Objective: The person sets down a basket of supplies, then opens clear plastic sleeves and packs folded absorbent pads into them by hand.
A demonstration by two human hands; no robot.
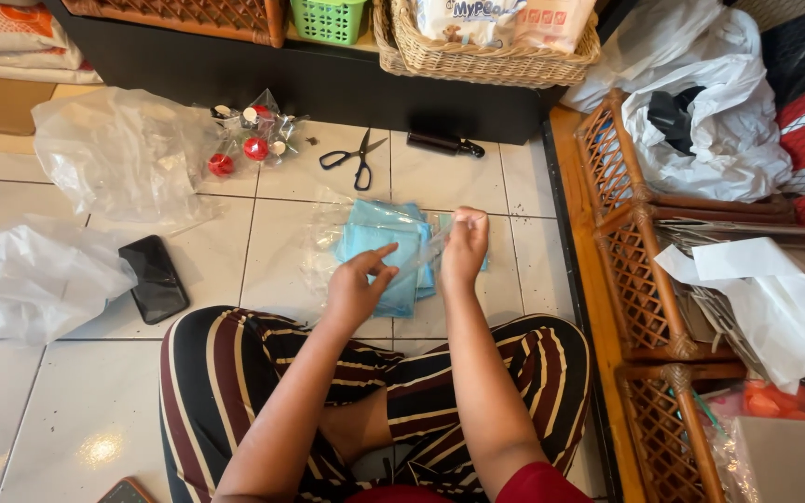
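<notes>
Clear thin plastic sleeve point(421, 256): held above the white tiled floor point(281, 177), over a stack of light-blue flat packets point(386, 244) | left hand point(358, 289): fingers pinching its lower edge | right hand point(465, 247): gripping its upper end | black-handled scissors point(354, 158): on floor beyond | black phone point(153, 278): well left.

The floor point(67, 373) was pale glossy tile with dark grout lines, catching soft light at the lower left of the frame. A low black shelf point(328, 84) ran across the top. Woven rattan furniture point(645, 270) stood along the right side on a wooden edge.
</notes>
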